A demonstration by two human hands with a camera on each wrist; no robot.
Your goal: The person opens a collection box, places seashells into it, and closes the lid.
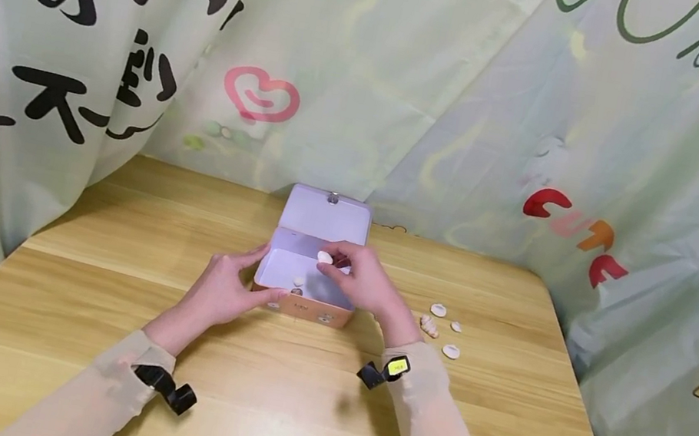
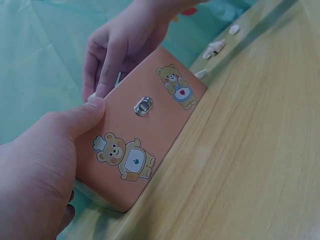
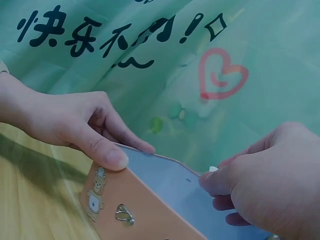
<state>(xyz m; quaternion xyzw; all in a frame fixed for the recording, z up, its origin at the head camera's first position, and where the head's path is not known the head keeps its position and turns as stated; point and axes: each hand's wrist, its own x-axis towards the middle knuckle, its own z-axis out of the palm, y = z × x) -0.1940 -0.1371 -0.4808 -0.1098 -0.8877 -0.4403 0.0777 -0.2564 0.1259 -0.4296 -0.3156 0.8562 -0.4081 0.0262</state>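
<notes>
An open tin box (image 1: pixel 303 308) stands on the table, its lid (image 1: pixel 326 215) tipped back. Outside it is orange with bear pictures; the inside is pale lilac. My left hand (image 1: pixel 223 291) grips the box's left end, thumb over the front wall and fingers along the side. Above the box's inside, my right hand (image 1: pixel 362 276) pinches a white seashell (image 1: pixel 324 257) between thumb and fingers. Inside the box lie a pale small shell (image 1: pixel 299 282) and a brownish one (image 1: pixel 297 291). In the left wrist view the box's front clasp (image 2: pixel 143 106) shows plainly.
To the right of the box, several shells lie on the wooden table (image 1: pixel 287 410): white ones (image 1: pixel 451 351) and a ridged spiral one (image 1: pixel 429 326). Printed curtains (image 1: pixel 357 95) hang behind the table and along both sides.
</notes>
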